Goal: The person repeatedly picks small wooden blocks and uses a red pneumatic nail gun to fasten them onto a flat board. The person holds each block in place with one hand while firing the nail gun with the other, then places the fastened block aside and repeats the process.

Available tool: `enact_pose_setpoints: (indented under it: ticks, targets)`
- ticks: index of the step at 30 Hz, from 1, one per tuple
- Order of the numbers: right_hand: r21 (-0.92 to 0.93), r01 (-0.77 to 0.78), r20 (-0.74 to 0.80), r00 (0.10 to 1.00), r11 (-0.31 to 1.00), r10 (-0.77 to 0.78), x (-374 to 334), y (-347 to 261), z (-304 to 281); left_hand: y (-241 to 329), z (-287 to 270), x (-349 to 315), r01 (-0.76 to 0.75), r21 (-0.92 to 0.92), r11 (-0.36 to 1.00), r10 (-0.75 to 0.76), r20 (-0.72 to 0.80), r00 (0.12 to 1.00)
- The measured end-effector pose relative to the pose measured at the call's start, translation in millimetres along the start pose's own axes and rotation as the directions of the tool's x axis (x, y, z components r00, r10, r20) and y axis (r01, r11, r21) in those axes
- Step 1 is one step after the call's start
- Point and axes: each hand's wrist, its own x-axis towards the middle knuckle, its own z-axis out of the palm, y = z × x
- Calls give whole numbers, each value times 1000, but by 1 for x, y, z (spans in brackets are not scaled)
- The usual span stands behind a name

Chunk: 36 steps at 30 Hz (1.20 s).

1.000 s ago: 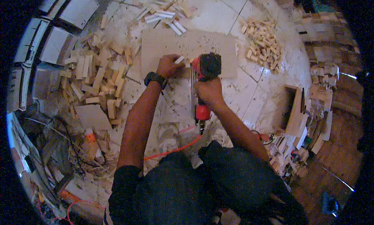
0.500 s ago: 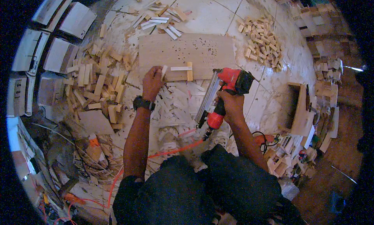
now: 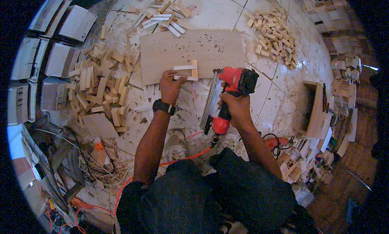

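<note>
A wide wooden board (image 3: 160, 49) lies on the tiles before me, its upper face dotted with dark marks. On its near part, a short wood block (image 3: 195, 70) meets one end of a white-faced strip (image 3: 184, 67). My left hand (image 3: 170, 87), wearing a black watch, pinches a second white strip (image 3: 182, 77) that runs toward the block's near end, roughly parallel to the first. Gripped by its handle in my right hand (image 3: 238, 110) is a red and black pneumatic nail gun (image 3: 231, 77). Its nose is just right of the block, apart from it.
Heaped wood blocks (image 3: 95, 82) lie on the left, smaller blocks (image 3: 275, 38) at far right. Loose strips (image 3: 166, 15) are scattered beyond the board. A red air hose (image 3: 188, 156) crosses near my feet. An open wooden box (image 3: 316, 110) stands at right.
My left hand has moved right, bringing the white strip from beside the board's near edge up to the block. The nail gun has shifted slightly left and toward the block.
</note>
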Motion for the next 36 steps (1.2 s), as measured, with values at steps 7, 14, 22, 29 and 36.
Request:
enact_pose_setpoints:
  ticks: [7, 14, 22, 29, 36]
  targets:
    - [-16, 8, 66, 998, 1000, -7, 0, 1, 3, -2, 9, 4, -33, -137, 990, 19, -103, 995]
    - [-85, 18, 101, 995, 996, -9, -6, -5, 22, -5, 9, 14, -66, -48, 997, 62, -87, 994]
    - [-202, -17, 72, 997, 979, 32, -2, -6, 33, -5, 11, 18, -116, 316, 942, 179, -178, 968]
    - [-216, 64, 108, 993, 974, -41, 0, 2, 44, -11, 5, 22, -66, 227, 972, 84, -71, 994]
    - [-317, 69, 117, 993, 946, -33, 9, 9, 53, -21, 5, 26, -129, 252, 959, 149, -62, 987]
